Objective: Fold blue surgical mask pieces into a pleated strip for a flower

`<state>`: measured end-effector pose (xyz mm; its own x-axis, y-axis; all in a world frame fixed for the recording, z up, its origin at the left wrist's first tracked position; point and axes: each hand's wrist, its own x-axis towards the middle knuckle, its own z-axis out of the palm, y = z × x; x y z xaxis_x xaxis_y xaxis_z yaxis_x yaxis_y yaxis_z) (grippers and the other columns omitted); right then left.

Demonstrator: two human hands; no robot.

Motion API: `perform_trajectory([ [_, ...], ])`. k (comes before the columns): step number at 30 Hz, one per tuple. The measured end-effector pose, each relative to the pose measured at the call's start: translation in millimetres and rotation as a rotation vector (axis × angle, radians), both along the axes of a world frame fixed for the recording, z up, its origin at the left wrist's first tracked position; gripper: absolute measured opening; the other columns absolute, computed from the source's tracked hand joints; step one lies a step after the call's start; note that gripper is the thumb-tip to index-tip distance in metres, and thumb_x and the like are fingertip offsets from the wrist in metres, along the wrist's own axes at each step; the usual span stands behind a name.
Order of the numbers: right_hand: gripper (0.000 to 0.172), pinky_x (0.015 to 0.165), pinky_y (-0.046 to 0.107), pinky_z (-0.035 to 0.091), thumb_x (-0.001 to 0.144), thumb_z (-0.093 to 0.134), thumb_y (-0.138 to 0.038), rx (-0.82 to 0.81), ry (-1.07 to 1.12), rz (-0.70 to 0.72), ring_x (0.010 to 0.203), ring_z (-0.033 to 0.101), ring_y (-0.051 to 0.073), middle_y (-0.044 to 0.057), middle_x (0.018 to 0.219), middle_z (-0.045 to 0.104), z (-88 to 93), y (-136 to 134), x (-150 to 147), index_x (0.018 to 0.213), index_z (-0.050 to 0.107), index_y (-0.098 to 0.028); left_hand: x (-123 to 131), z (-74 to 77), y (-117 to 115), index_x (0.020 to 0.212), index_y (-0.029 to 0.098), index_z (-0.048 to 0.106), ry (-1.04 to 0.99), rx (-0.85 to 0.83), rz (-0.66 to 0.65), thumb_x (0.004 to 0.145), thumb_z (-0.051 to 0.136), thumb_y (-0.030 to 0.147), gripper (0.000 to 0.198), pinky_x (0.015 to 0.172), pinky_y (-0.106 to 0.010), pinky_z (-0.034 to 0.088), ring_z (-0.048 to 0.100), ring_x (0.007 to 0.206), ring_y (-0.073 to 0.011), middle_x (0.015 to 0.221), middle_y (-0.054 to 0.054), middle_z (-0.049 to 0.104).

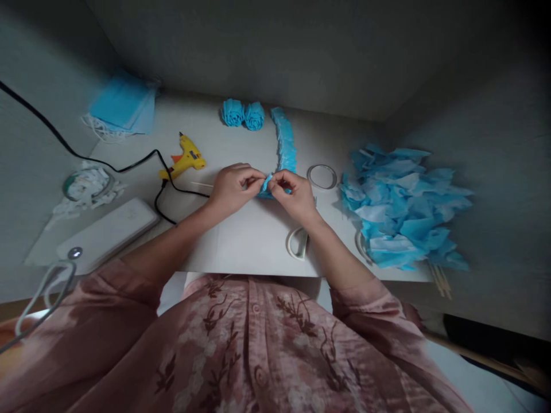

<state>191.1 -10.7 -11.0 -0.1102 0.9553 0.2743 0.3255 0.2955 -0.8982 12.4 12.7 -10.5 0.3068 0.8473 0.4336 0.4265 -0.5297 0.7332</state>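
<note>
My left hand (235, 186) and my right hand (297, 198) meet over the middle of the white table, both with fingertips pinched. Between them they grip a small folded end of blue fabric strip (267, 182). More blue material shows just below the fingertips. A long pleated blue strip (285, 140) runs back from beside my right hand; whether it joins the held end is hidden by the fingers. Behind, two rolled blue fabric roses (233, 113) sit side by side. A thin wooden stick (201, 184) pokes out left of my left hand.
A yellow glue gun (186, 158) with a black cord lies left, near stacked blue face masks (118, 103), white scraps (88, 184) and a white power bank (109, 232). Rightward are a ring (334, 178), a D-shaped pale loop (290, 244), heaped blue fabric pieces (404, 201) and sticks (439, 281).
</note>
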Motion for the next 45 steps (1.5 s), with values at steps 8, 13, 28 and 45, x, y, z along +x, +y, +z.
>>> perform_trajectory([
  [8, 0.015, 0.065, 0.028, 0.043, 0.080, 0.061, -0.035, -0.002, -0.005, 0.004, 0.065, 0.051, 0.013, -0.002, 0.068, 0.059, -1.4, 0.6, -0.1, 0.072, 0.059, -0.022, 0.8, 2.1, -1.1, 0.071, 0.021, 0.071, -0.011, -0.014, 0.016, 0.078, 0.063, 0.017, 0.011, 0.067, -0.029, 0.040, 0.053, 0.065, -0.0149, 0.068, -0.001, 0.064],
  [13, 0.015, 0.064, 0.027, 0.042, 0.079, 0.061, -0.034, -0.022, 0.031, 0.000, 0.063, 0.049, 0.012, -0.002, 0.066, 0.057, -1.1, 2.3, 2.1, 0.071, 0.059, -0.022, 1.7, 3.2, -1.3, 0.072, 0.020, 0.069, -0.092, -0.103, 0.057, 0.077, 0.063, 0.018, 0.008, 0.063, -0.027, 0.038, 0.051, 0.063, -0.0131, 0.068, 0.000, 0.064],
  [28, 0.016, 0.065, 0.025, 0.048, 0.072, 0.070, -0.035, -0.238, 0.468, -0.034, 0.065, 0.051, 0.010, -0.004, 0.069, 0.054, -3.6, 13.5, 13.2, 0.071, 0.061, -0.022, -40.0, 59.2, 8.8, 0.069, 0.018, 0.063, -0.512, -0.211, 0.195, 0.083, 0.059, 0.011, 0.016, 0.059, -0.022, 0.037, 0.046, 0.056, -0.0060, 0.060, 0.004, 0.055],
  [45, 0.023, 0.070, 0.025, 0.056, 0.073, 0.077, -0.041, -0.153, 0.474, 0.025, 0.070, 0.063, 0.011, -0.004, 0.073, 0.062, 2.8, 17.3, 16.0, 0.074, 0.062, -0.024, -265.5, 31.7, -54.5, 0.084, 0.020, 0.072, 0.568, -0.142, 0.963, 0.088, 0.049, 0.030, 0.025, 0.061, -0.022, 0.028, 0.049, 0.069, -0.0143, 0.066, 0.001, 0.063],
])
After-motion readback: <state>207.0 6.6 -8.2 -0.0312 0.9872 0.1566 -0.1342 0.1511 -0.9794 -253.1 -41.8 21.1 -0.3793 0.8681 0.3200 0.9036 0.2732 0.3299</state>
